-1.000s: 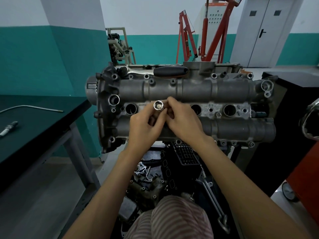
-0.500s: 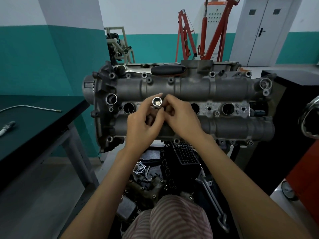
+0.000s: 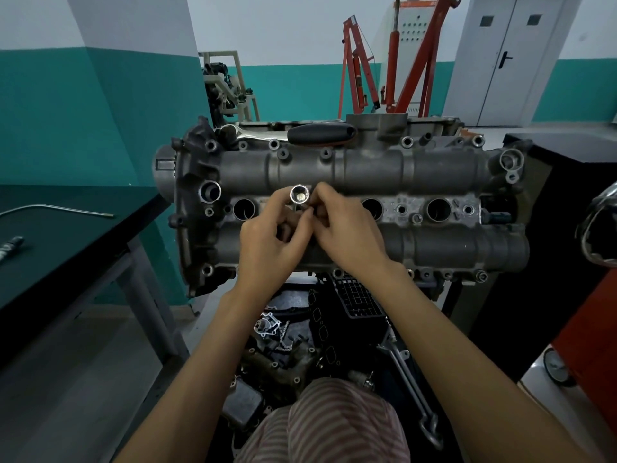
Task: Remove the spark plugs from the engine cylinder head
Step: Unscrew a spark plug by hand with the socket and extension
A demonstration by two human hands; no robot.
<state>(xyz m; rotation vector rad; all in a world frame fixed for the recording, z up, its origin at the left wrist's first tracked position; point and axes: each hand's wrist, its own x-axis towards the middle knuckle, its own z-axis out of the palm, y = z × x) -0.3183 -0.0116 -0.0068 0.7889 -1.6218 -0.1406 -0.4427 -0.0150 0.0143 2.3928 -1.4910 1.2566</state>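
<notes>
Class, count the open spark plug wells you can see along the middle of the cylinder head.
3: one left of the hands, two right of them. A fourth may sit hidden behind the hands, where the socket is held.

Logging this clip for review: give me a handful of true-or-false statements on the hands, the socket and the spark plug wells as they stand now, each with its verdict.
1. Both hands hold the socket. True: left hand and right hand pinch it.
2. The socket's open end faces the camera. True.
3. Five open wells show along the cylinder head. False: three show.
4. The black-handled tool lies on the green table. False: it rests atop the engine.
5. A spark plug lies on the table. True.
</notes>
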